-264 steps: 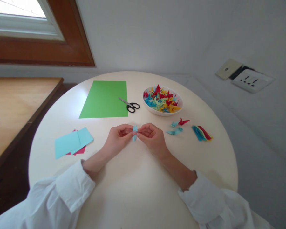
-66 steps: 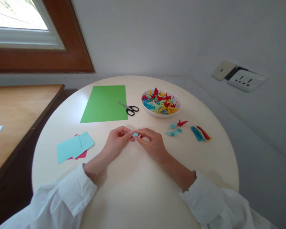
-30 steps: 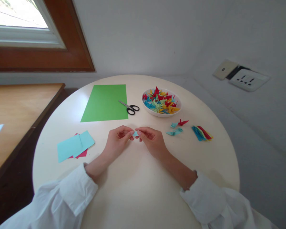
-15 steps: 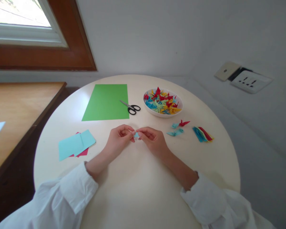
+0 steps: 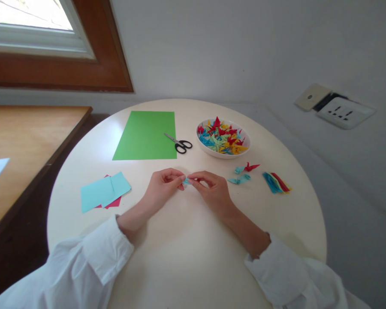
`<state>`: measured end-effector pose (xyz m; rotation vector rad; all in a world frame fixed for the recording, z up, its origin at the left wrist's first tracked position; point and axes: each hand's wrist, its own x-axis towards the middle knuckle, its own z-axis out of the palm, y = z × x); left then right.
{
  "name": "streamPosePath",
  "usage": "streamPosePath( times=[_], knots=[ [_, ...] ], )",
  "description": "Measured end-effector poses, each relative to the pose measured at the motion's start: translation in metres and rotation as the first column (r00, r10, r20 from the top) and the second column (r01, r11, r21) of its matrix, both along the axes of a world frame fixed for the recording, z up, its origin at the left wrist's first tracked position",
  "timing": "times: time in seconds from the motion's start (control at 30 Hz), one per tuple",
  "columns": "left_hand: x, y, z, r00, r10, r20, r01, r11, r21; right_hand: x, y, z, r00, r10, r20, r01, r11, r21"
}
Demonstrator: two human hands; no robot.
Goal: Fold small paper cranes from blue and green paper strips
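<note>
A small folded piece of light blue paper (image 5: pixel 186 181) is pinched between my two hands over the middle of the table. My left hand (image 5: pixel 165 184) grips its left side with thumb and fingertips. From the right, my right hand (image 5: pixel 211 187) pinches the other side. Most of the folded paper is hidden by the fingers, so its shape is hard to make out. To the right of my right hand lie a red paper crane (image 5: pixel 251 166) and two light blue folded paper pieces, one of them a longer pointed shape (image 5: pixel 239 179).
Behind the hands are a green sheet (image 5: pixel 144 135), black-handled scissors (image 5: pixel 181 146) overlapping its edge, and a white bowl (image 5: pixel 223 154) heaped with paper cranes. Light blue paper squares (image 5: pixel 99 193) over red ones lie left. Coloured strips (image 5: pixel 276 183) lie right on the round table (image 5: pixel 180 266).
The light blue paper was held upright and narrow at first; now it lies lower and mostly covered between the fingers. Both hands keep pinching it, with small finger shifts. The view has swung slightly.
</note>
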<state>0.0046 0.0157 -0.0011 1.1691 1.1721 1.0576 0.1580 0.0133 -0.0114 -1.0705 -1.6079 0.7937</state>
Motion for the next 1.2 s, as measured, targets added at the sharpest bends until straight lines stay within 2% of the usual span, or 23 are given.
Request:
streamPosePath(
  times=[0.3, 0.57, 0.73, 0.9, 1.03, 1.2],
  knots=[
    [0.0016, -0.0018, 0.0015, 0.994, -0.078, 0.076, 0.079, 0.997, -0.022, -0.0001, -0.0013, 0.0056, 0.992, -0.123, 0.012, 0.123, 0.992, -0.023],
    [0.0041, -0.0031, 0.0024, 0.999, -0.023, 0.049, 0.023, 1.000, -0.018, -0.0045, -0.0003, 0.0010, 0.979, -0.161, -0.121, 0.151, 0.984, -0.091],
    [0.0051, -0.0042, 0.0057, 0.996, -0.048, 0.076, 0.052, 0.998, -0.048, -0.0069, -0.0026, -0.0024, 0.975, -0.144, -0.168, 0.131, 0.988, -0.084],
    [0.0054, -0.0051, 0.0039, 0.996, -0.028, 0.083, 0.032, 0.999, -0.043, -0.0075, -0.0042, -0.0013, 0.985, -0.130, -0.113, 0.127, 0.991, -0.032],
    [0.0056, -0.0052, 0.0007, 0.989, -0.015, 0.146, 0.018, 1.000, -0.018, -0.0067, -0.0041, -0.0003, 0.991, -0.116, -0.069, 0.116, 0.993, -0.008],
    [0.0055, -0.0038, -0.0015, 0.987, 0.003, 0.159, 0.004, 0.999, -0.044, -0.0050, -0.0040, -0.0008, 0.996, -0.085, -0.028, 0.085, 0.996, 0.020]
  ],
)
